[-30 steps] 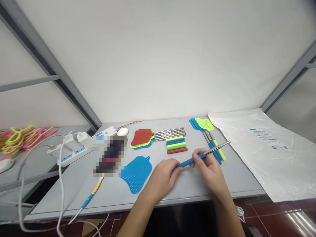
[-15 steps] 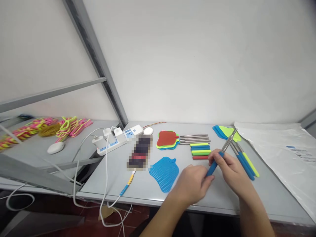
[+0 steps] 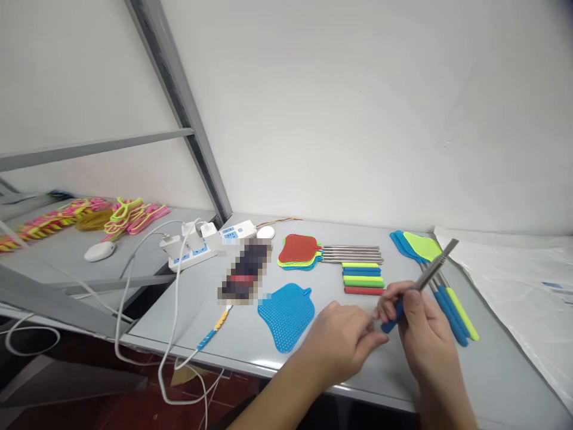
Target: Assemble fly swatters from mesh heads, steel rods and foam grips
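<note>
wall: plain white wall (image 3: pixel 358 107) behind the work surface, evenly lit, no marks to speak of.
frame: grey metal strut (image 3: pixel 179 107) slanting from the top down to the back edge of the table; a grey crossbar (image 3: pixel 89 149) runs left from it.
table: pale grey table (image 3: pixel 188 310), matte, front edge running across the lower part of the view.
side surface: second grey shelf (image 3: pixel 54 251) on the left, lower than the table and set apart from it by a gap.
floor: dark reddish-brown floor (image 3: pixel 89 412) showing below the table edge, in shadow.
light: soft, diffuse, faint shadows only.
</note>
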Tool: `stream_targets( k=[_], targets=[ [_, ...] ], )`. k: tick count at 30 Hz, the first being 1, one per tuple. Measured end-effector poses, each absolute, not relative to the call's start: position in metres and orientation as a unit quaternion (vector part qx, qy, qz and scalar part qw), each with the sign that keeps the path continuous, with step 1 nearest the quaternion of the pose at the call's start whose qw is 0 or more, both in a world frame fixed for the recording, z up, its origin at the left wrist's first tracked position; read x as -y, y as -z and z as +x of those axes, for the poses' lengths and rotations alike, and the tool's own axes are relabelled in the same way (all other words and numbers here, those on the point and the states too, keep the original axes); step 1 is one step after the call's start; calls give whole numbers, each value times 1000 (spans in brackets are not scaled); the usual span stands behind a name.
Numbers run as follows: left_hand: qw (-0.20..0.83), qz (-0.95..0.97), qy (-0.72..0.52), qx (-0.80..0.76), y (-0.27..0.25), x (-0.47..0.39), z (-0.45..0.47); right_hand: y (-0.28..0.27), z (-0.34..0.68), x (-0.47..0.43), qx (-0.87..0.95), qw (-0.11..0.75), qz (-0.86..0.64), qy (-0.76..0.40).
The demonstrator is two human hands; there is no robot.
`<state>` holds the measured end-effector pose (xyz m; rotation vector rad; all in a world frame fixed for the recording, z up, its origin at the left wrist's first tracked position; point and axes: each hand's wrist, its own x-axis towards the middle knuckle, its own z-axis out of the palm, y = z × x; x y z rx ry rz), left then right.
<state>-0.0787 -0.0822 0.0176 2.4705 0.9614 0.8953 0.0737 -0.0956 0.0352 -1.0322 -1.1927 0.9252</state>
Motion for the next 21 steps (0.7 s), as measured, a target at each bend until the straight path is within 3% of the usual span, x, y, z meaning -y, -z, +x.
stream_targets(
  k=[2, 6, 8, 15, 21],
  targets=[
    [144, 879, -321, -322, -18, 82, -76, -28, 87, 101, 542, 589, -479, -359],
    [117, 868, -341, -341, -29, 84, -85, -23, 121, 107, 661, 408, -573, -260],
    [119, 852, -342, -378, -34, 85, -99, -19, 136, 106, 683, 363, -595, -220],
    [51, 754, -269, -597, -23, 90, -144, 3, 145, 100, 726, 273, -603, -185],
    [65, 805, -150, -570, -17, 92, -147, 9, 134, 97, 768, 255, -571, -140]
  ],
)
